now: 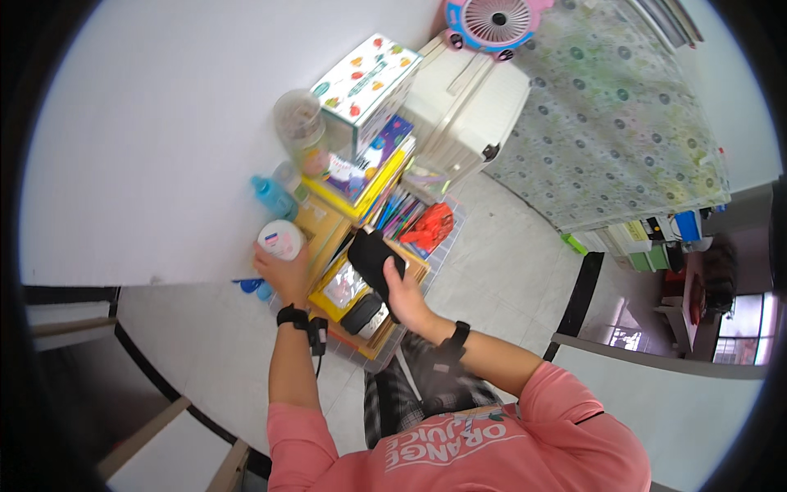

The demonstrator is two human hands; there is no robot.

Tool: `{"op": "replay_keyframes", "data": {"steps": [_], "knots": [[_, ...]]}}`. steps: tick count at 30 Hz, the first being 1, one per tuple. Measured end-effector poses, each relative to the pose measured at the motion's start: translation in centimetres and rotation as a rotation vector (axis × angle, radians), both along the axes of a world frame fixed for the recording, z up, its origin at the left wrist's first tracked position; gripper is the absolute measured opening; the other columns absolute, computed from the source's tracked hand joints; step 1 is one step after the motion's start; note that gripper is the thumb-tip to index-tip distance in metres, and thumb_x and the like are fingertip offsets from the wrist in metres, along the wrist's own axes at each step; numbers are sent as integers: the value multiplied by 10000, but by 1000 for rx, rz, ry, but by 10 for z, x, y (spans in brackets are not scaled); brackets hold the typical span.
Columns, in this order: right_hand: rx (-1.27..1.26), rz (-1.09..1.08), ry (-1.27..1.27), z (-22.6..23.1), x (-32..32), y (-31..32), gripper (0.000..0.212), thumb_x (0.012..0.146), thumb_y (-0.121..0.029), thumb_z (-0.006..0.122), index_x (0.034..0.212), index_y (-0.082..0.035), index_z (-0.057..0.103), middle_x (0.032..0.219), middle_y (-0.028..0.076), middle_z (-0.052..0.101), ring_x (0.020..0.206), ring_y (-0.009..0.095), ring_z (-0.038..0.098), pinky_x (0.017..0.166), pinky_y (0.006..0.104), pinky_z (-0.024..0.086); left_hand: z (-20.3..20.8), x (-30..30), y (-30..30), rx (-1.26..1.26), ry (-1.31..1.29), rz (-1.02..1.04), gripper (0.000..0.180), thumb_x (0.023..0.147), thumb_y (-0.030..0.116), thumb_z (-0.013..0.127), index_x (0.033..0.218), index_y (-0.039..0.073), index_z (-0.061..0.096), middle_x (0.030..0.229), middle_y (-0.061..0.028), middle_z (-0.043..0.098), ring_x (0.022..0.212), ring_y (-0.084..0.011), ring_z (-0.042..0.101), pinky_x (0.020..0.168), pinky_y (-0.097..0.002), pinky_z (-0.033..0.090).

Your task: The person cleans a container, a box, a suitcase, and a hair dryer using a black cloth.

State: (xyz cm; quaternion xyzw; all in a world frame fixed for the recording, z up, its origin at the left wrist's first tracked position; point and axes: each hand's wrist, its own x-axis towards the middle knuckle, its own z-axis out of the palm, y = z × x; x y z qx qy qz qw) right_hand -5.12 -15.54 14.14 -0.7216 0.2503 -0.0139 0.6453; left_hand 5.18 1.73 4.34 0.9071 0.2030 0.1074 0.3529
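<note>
- A white tub (280,239) is being clasped by the left grip (285,274) near a blue bottle (275,197).
- A black pouch (371,258) is being grasped by the right grip (407,300) beside a yellow pack (341,287); contact between them is not being revealed.
- A red bag (430,227) and pens (398,211) are being carried by the worktop (457,220).

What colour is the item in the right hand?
The item in the right hand is black, seen best in the head view.
</note>
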Motion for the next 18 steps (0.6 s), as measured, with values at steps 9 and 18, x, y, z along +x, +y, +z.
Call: {"op": "replay_keyframes", "data": {"steps": [9,18], "knots": [[197,84,-65,15,-16,-37,472,957,-319,435,1314,-14,390,1339,114,409,1223,182,373,1010,291,301,100,-102,-76,-225,105,-547,987,525,249,820,1310,-25,288,1199,-224,375,1125,-371,393,947,-446,353],[412,20,-308,60,-35,-137,382,942,-250,485,1277,-66,472,1189,76,540,1083,125,474,946,267,370,135,-96,-160,-1230,279,-653,663,831,259,638,1331,22,273,1261,-141,395,1135,-245,466,887,-351,450]]}}
